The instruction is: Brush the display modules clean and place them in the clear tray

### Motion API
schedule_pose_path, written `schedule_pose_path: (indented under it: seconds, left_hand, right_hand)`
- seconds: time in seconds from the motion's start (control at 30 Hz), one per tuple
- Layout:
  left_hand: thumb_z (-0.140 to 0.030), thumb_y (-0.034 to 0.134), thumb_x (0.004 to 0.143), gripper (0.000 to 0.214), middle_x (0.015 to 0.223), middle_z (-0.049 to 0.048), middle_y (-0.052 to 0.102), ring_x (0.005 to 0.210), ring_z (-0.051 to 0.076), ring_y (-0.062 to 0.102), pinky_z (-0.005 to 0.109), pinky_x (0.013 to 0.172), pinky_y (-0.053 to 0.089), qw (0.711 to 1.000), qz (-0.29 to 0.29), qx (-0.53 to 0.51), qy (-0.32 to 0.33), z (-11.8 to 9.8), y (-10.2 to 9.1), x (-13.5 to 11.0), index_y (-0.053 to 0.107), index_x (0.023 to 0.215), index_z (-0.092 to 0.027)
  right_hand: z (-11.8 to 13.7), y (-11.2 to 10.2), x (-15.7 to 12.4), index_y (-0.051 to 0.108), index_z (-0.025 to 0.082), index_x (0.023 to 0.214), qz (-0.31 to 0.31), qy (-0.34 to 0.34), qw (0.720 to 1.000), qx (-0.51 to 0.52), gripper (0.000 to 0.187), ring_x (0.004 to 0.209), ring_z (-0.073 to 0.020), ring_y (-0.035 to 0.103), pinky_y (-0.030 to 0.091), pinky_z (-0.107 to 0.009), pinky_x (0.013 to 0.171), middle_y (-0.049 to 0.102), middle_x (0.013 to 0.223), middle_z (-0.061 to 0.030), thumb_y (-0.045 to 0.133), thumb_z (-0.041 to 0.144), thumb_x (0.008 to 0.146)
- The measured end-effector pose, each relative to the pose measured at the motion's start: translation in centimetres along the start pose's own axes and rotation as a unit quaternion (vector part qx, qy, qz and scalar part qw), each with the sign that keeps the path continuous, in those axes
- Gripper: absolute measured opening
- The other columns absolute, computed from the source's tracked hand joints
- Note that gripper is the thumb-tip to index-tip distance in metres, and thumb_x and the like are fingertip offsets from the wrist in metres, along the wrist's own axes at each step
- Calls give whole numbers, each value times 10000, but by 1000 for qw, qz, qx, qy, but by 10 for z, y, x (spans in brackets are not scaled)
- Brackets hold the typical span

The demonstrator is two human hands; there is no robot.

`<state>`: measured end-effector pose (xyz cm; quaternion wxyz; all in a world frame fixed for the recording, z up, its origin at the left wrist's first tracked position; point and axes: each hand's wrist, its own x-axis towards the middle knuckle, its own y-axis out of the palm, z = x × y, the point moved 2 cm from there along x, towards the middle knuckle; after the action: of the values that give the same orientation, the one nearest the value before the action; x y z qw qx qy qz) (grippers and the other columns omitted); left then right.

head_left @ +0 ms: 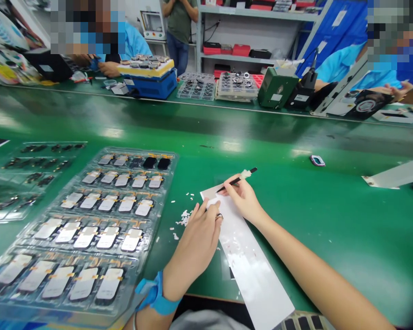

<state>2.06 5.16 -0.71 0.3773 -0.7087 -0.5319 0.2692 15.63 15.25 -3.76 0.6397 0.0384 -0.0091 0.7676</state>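
Beneath the right grip (245, 198), pinching a black pointed tool (233, 182), lies the white strip (253, 263).

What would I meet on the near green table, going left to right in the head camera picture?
Tray of white-backed parts → left hand → right hand → small pink-edged piece → white support.

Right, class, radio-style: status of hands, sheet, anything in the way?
Right hand gripping black tool. Left hand on white sheet. White scraps beside left hand.
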Motion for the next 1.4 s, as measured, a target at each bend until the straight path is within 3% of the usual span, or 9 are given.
schedule_pose_path:
  seconds: [0.3,0.5,0.83,1.13,1.27,1.33,1.4]
  left_hand:
    - [-225,289,1050,327,1471,146,526,1470,280,332,606,1198,216,1000,10,1,-21,-1,1,0,402,1345,-144]
    - [-204,287,1044,253,1396,118,592,1419,253,415,600,1181,235,1000,-15,-13,-19,0,0,0,447,1239,-191]
    - [-217,278,1047,284,1410,109,582,1453,253,358,613,1171,237,1000,0,3,-2,1,2,-2,442,1278,-196]
    - [-220,289,1045,340,1462,129,539,1460,273,348,638,1164,215,1000,-5,1,-12,-4,4,-2,407,1363,-200]
    - [-218,343,1030,267,1368,110,611,1382,273,448,620,1159,220,997,-46,-59,-6,-2,1,-2,480,1259,-224]
    - [-247,375,1029,183,1222,100,673,1210,256,577,538,1087,358,985,-95,-141,-15,-2,-4,-4,528,1127,-225]
    - [-306,402,1035,144,1046,82,701,964,209,649,397,892,492,953,-142,-264,-42,-4,-8,-6,517,1049,-220]
  right_hand:
    - [8,-5,1,568,222,805,5,23,998,64,451,558,-164,698,614,-317,624,681,661,15,774,609,701]
    - [33,-21,-20,576,210,868,-16,27,997,76,416,664,-158,739,630,-321,730,707,785,-2,813,514,714]
    - [-4,-9,0,591,209,806,-32,39,998,37,451,613,-180,735,619,-296,630,690,680,9,869,494,594]
    - [4,-4,-6,590,203,731,-8,36,997,69,457,564,-160,713,617,-289,611,701,637,9,874,525,576]
    - [24,-10,-14,599,190,755,-40,21,995,93,431,591,-157,731,627,-276,638,721,671,-1,884,477,604]
    - [38,-14,-25,601,190,799,-70,8,992,105,388,625,-150,745,634,-266,671,744,726,-6,874,423,653]
    - [52,-14,-42,599,195,828,-98,-7,988,117,328,649,-144,755,639,-253,685,757,763,-6,855,360,705]
